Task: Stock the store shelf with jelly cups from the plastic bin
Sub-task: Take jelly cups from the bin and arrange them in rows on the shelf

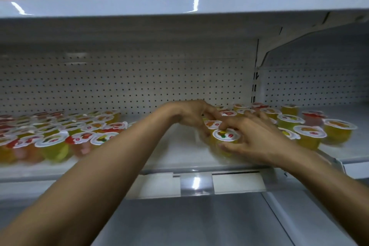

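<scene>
Both forearms point(99, 175) reach onto the white shelf point(179, 152). Near its front edge the right hand point(253, 140) grips a yellow jelly cup point(226, 136), thumb and fingers curled round it. Just behind, the left hand point(189, 116) bends over other cups point(212, 124); blur hides whether it holds one.

A bare strip of shelf point(175, 152) at frame centre gives passage between 2 obstacles: the left block of jelly cups point(56, 138) and the right cluster point(307, 134), whose near-left edge the left hand point(191, 114) and right hand point(253, 138) crowd. The upper shelf point(179, 6) caps headroom.
</scene>
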`<state>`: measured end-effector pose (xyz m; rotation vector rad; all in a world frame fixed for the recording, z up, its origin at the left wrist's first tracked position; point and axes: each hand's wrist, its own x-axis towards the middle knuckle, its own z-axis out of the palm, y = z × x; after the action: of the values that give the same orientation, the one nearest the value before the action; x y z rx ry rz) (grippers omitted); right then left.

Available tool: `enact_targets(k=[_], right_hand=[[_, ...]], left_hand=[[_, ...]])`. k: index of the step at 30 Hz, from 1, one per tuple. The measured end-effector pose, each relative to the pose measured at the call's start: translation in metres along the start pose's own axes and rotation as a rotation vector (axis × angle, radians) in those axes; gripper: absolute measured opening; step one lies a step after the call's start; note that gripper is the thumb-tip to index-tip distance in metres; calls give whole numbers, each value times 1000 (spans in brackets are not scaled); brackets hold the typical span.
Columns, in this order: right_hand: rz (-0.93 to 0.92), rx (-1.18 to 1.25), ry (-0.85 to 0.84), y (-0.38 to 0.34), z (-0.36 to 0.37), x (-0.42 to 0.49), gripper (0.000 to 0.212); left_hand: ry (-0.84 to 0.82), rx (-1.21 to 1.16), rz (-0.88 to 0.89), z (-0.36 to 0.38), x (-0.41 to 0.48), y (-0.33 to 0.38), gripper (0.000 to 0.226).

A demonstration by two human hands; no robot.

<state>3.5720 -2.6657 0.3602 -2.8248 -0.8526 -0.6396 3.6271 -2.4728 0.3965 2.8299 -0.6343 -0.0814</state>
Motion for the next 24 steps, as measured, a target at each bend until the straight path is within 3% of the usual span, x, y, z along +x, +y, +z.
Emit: enact_targets(k=[4,10,15,20,24], right_hand=[[-30,39,22,0,-2,4,40],[-49,362,11,-12,-1,21,33],[-92,425,-56,-45,9,57,35],[-100,444,-110,-71,34,110,37],[-80,442,-159,-80,52,149,32]], left_hand=[[23,31,55,-1,9,-4,43],[160,46,33,-45,-26,-28,51],[201,-1,-85,-79,-75,-92,48],[185,-18,-194,-84,-90,-159,45],[77,-8,-219,-81,-86,-189,51]])
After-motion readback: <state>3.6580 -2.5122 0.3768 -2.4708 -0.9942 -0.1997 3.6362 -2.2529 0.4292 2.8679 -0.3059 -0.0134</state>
